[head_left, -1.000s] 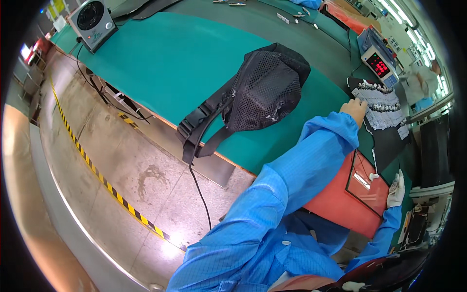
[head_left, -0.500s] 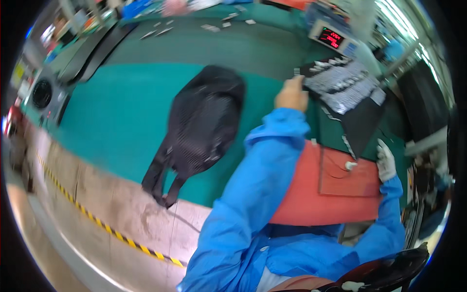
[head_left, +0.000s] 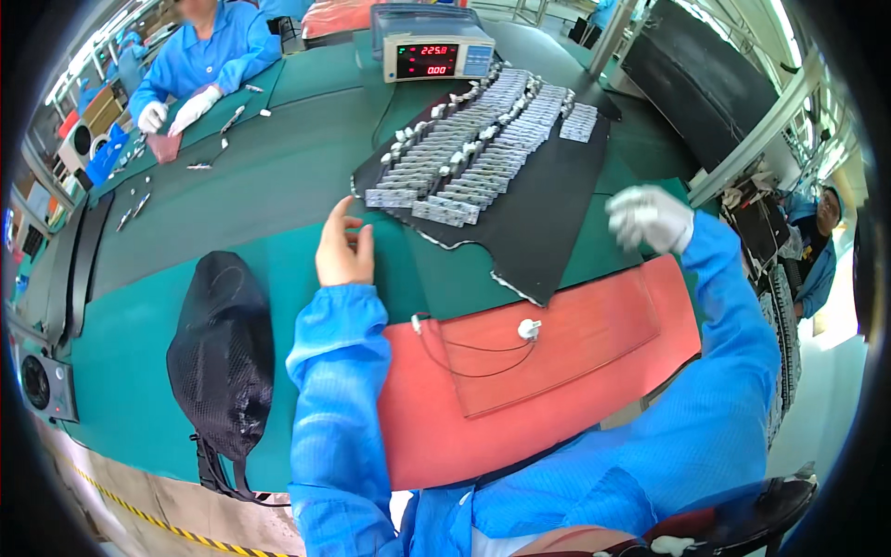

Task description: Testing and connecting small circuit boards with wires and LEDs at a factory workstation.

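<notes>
Pale strips (head_left: 512, 139): left hand (head_left: 346, 249), spread, empty, seemingly reached at left corner of black sheet (head_left: 538, 243); right hand (head_left: 652, 219), grip unclear; lifting presumably needed pinching.

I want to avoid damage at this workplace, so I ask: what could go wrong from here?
The bare left hand is open beside the black sheet; a knock there might disarrange the overlapping small strips lying on it. The black bag has straps reaching the table's edge, so a pull could drag it down. A wired white connector lies between the blue sleeves; one may catch it.
</notes>
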### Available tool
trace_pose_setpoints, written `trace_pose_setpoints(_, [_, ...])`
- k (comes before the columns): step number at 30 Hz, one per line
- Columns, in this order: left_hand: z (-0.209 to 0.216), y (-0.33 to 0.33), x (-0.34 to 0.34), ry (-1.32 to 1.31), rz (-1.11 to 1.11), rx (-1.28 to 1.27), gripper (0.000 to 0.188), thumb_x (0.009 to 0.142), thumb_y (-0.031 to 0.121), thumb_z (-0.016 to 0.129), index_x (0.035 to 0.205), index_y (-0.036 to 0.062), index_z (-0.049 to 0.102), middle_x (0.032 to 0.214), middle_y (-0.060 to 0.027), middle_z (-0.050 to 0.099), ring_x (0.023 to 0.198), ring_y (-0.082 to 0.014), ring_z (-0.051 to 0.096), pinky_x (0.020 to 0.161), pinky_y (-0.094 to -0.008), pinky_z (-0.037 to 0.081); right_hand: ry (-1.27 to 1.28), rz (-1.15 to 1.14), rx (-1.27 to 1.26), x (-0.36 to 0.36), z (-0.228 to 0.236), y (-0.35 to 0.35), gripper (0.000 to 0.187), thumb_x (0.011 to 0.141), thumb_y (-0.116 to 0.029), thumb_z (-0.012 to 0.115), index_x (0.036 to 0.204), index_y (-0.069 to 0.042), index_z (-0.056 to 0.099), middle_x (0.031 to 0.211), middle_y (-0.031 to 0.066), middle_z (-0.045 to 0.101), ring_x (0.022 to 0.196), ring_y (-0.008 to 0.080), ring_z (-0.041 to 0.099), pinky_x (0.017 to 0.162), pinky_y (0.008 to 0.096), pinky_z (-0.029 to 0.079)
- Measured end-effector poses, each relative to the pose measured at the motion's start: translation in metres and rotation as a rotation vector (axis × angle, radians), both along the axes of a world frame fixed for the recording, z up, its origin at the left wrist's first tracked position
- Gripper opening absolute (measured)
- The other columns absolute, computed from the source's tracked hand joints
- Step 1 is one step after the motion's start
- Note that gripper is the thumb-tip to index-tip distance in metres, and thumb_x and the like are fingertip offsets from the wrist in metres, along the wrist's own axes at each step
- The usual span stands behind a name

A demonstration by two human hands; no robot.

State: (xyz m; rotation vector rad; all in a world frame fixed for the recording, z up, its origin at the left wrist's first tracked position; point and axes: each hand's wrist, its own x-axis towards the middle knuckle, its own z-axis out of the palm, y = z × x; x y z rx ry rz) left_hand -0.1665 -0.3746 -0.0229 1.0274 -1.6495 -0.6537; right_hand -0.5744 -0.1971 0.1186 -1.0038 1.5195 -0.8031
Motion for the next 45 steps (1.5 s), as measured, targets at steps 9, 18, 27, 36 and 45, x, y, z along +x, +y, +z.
trace_pose_setpoints(9, [-0.003,-0.003,0.004,-0.082,0.005,0.095,0.05,0.083,-0.003,0.058,0.13,0.007,0.045,0.085,-0.0042,0.06,0.068,-0.0093,0.058,0.065,-0.0234,0.048,1.275,-0.271,-0.361,-0.147,-0.031,-0.139,0.059,0.08,-0.052,0.055,0.114,-0.004,0.061,0.11,0.0198,0.061,0.102,0.0334,0.058,0.09,0.0377,0.044])
trace_pose_setpoints(18, [0.006,0.008,0.0,-0.125,0.015,0.16,0.049,0.084,-0.004,0.056,0.13,0.0042,0.043,0.085,-0.0053,0.06,0.073,-0.0107,0.059,0.07,-0.0234,0.048,1.393,-0.315,-0.32,-0.144,-0.06,-0.224,0.06,0.078,-0.055,0.059,0.113,-0.007,0.062,0.1,0.0186,0.065,0.097,0.0322,0.061,0.083,0.0375,0.048])
trace_pose_setpoints(27, [0.009,0.005,-0.001,-0.185,0.02,0.192,0.051,0.083,-0.004,0.058,0.131,0.0053,0.044,0.085,-0.0033,0.06,0.075,-0.0092,0.056,0.071,-0.0236,0.046,1.567,-0.101,-0.411,-0.132,-0.07,-0.196,0.063,0.077,-0.059,0.058,0.108,-0.005,0.064,0.098,0.0191,0.064,0.092,0.0306,0.062,0.079,0.0375,0.048])
trace_pose_setpoints(36, [0.001,0.001,0.002,-0.164,-0.026,0.132,0.05,0.083,-0.004,0.059,0.13,0.0054,0.045,0.084,-0.0032,0.06,0.072,-0.0088,0.057,0.07,-0.0224,0.047,1.23,-0.14,-0.318,-0.129,-0.061,-0.201,0.061,0.078,-0.054,0.054,0.122,-0.012,0.057,0.111,0.0217,0.06,0.102,0.0371,0.057,0.087,0.0398,0.043])
trace_pose_setpoints(45, [0.009,0.011,0.0,-0.198,-0.003,0.17,0.05,0.081,-0.003,0.06,0.128,0.0057,0.046,0.083,-0.0033,0.06,0.072,-0.009,0.057,0.07,-0.0232,0.048,0.762,-0.27,-0.467,-0.164,-0.097,-0.216,0.041,0.087,-0.038,0.055,0.1,-0.001,0.066,0.093,0.0105,0.067,0.087,0.0198,0.063,0.079,0.0316,0.045])
